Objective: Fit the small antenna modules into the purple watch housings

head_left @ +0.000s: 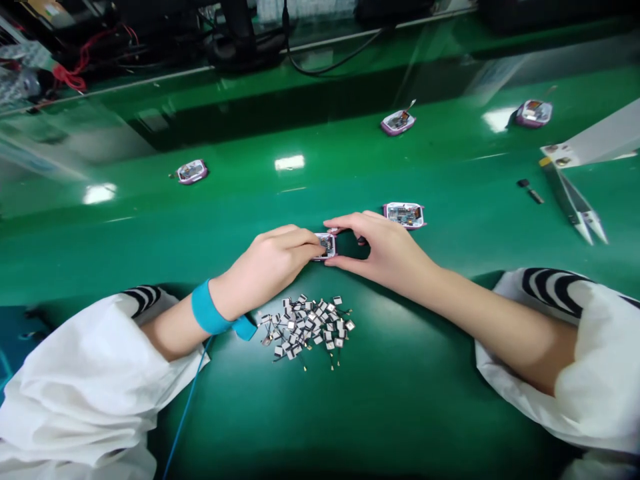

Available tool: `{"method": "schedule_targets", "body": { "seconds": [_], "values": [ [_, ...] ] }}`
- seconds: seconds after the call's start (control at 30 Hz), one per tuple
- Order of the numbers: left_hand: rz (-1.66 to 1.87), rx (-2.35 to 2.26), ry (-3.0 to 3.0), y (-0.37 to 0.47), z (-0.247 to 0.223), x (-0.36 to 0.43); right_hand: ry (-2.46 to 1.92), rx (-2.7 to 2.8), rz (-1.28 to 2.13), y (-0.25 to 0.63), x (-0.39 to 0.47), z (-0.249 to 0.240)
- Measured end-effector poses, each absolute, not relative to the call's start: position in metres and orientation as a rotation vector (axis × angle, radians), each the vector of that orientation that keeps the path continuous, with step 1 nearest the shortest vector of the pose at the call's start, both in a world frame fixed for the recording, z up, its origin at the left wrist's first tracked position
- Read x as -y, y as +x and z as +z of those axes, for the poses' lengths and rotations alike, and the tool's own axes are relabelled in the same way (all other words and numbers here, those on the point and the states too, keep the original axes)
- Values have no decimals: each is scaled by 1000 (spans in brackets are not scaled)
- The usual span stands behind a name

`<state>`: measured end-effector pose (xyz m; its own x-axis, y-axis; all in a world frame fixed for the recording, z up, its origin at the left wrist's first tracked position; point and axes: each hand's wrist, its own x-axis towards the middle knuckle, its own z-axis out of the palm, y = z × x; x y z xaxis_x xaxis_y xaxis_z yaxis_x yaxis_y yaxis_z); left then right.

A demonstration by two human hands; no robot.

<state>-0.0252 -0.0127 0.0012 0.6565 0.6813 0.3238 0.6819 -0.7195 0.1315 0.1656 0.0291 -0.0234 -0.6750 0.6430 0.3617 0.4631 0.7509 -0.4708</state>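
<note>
Head view: green glossy tabletop [450, 400] fills the frame, dark equipment and red wiring [75, 70] along its far edge. White sleeves with black-striped cuffs on both forearms; a blue wrist strap [207, 309] on the left wrist, its blue cord trailing toward the near edge. Left hand [273, 263] curled, fingertips pressed on the near-left side of a small open device casing [326, 245] with a purple rim and exposed circuit board, lying at centre on the tabletop. Right hand [385, 250] pinches the same casing from the right, thumb below, forefinger arched over the top. Second open casing [405, 215] just beyond the right hand, not touched. Three more casings well apart farther back: one far left [192, 172], one centre-right [398, 123], one far right [533, 113]. Tweezers [575, 203] lie at right. Heap of small square metal-capped parts with thin leads [307, 327] just near side of the hands, beside the left wrist.
</note>
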Motion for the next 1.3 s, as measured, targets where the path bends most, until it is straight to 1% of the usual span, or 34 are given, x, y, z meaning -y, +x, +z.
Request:
{"method": "schedule_targets", "body": {
  "seconds": [0.17, 0.37, 0.63, 0.87, 1.03, 1.3],
  "values": [
    [-634, 1225, -2775, -25, -6, 12, -849, 2433, 488, 166, -29, -22],
    [-519, 1188, -2797, -24, -3, 12, -845, 2416, 518, 166, -29, -24],
    [-580, 1275, -2760, -22, -4, 13, -875, 2417, 581, 166, -29, -23],
    [-513, 1266, -2775, -22, -3, 14, -851, 2416, 563, 168, -29, -24],
    [-535, 1255, -2749, -22, -4, 13, -835, 2409, 542, 167, -29, -24],
    [-483, 1269, -2721, -20, -4, 14, -861, 2410, 579, 166, -29, -24]
  ]
}}
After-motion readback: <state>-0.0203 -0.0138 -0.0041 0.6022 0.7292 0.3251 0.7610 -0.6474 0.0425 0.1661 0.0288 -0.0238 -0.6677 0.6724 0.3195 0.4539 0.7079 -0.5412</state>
